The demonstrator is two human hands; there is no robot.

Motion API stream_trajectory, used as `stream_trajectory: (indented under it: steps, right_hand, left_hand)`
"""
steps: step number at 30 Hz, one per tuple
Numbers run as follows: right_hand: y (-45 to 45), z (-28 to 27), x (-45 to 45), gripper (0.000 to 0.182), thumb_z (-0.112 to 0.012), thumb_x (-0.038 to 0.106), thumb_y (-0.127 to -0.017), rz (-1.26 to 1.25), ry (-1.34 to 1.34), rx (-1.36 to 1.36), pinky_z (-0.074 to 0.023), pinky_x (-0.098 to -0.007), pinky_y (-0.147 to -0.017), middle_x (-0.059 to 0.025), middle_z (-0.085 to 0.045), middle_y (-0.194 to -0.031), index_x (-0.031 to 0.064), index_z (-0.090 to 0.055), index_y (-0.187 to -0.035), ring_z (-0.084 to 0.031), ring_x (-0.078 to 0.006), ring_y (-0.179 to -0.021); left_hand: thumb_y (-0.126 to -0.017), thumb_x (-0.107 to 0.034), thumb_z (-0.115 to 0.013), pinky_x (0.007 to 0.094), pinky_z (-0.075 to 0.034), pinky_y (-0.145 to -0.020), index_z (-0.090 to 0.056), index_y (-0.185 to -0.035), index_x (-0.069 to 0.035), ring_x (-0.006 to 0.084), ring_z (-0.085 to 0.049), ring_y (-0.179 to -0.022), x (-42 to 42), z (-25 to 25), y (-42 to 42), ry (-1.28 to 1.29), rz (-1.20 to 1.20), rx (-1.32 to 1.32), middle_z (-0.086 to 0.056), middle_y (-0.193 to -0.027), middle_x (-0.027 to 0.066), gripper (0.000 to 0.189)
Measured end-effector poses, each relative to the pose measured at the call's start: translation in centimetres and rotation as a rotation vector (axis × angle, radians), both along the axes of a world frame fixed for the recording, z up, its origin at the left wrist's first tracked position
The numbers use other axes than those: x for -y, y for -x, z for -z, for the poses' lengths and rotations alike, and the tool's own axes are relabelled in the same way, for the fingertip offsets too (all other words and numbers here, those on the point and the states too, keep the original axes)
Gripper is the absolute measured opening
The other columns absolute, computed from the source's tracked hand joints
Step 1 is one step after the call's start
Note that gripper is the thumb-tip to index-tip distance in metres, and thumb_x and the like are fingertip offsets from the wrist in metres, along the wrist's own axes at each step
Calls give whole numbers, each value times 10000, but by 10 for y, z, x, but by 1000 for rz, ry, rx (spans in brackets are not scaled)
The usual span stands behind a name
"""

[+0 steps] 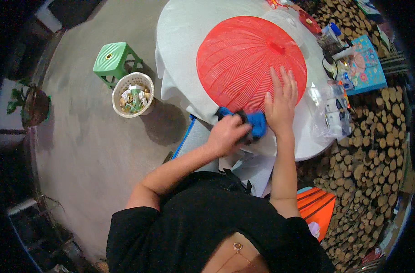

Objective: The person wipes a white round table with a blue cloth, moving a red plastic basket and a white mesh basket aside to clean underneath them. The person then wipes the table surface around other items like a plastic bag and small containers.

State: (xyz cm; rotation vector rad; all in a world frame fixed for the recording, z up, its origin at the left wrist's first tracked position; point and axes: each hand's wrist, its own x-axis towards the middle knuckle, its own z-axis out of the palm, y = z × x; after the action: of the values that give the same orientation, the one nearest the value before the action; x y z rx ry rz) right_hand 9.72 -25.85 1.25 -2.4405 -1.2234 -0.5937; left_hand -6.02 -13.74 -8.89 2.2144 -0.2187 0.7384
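Note:
A large red plastic mesh food cover [238, 61] sits dome-up on a round table covered with a white cloth [176, 44]. My right hand [282, 102] lies spread against the near right side of the dome, its thumb beside the cover's lower rim. At the table's near edge, my left hand [229, 134] grips a bunched blue and black cloth [257, 123]. Motion blurs this hand and the cloth. Part of the cloth lies against the front rim of the cover. What lies beneath the cover cannot be made out.
Jars, a blue patterned box [366, 68] and a clear plastic-wrapped pack [335, 112] crowd the table's right side. Leftward on the floor stand a green stool [112, 59] and a white waste basket [117, 105]. An orange striped item [318, 208] is near my right elbow.

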Motion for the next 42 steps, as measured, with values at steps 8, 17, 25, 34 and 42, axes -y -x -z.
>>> stream_trajectory:
  steps: [8,17,25,34,42]
  right_hand:
    - [-1,5,1,662,-567,238,-928,6,16,14,-190,-556,-1264,-156,-367,-1635,147,-446,-1572,-277,-390,-1534]
    - [-1,8,-4,664,-566,290,-943,-12,-7,45,-178,-564,-1263,-171,-359,-1636,136,-434,-1576,-267,-400,-1537]
    - [2,9,-6,663,-593,314,-953,11,-7,68,-194,-555,-1260,-162,-361,-1638,153,-441,-1577,-269,-391,-1540]
    - [38,-22,66,891,-677,466,-946,-333,-658,-813,-215,-483,-1260,-188,-283,-1682,1,-302,-1607,-287,-342,-1544]
    - [21,5,76,738,-731,258,-946,-253,-817,-517,-295,-470,-1230,-202,-461,-1570,-11,-401,-1548,-422,-341,-1474]
  left_hand:
    - [-827,-218,-755,471,-453,-917,-692,-1111,-71,368,-602,-955,-148,-81,-70,78,-634,293,-661,-1009,141,326]
    - [-960,-253,-643,559,-460,-816,-574,-903,23,473,-598,-945,-169,19,-101,145,-788,-1,-630,-933,261,291]
    - [-843,-123,-688,517,-469,-858,-590,-1016,-19,435,-573,-975,4,41,16,-197,-118,-127,-596,-1035,221,225]
    - [-1066,-271,-562,382,-483,-915,-564,-1178,40,275,-608,-1001,29,-74,-14,985,-2,-333,-637,-1048,195,330]
    - [-948,-316,-689,514,-328,-1176,-556,-1410,-3,430,-448,-1381,-5,-108,-38,285,15,49,-505,-1458,239,574]
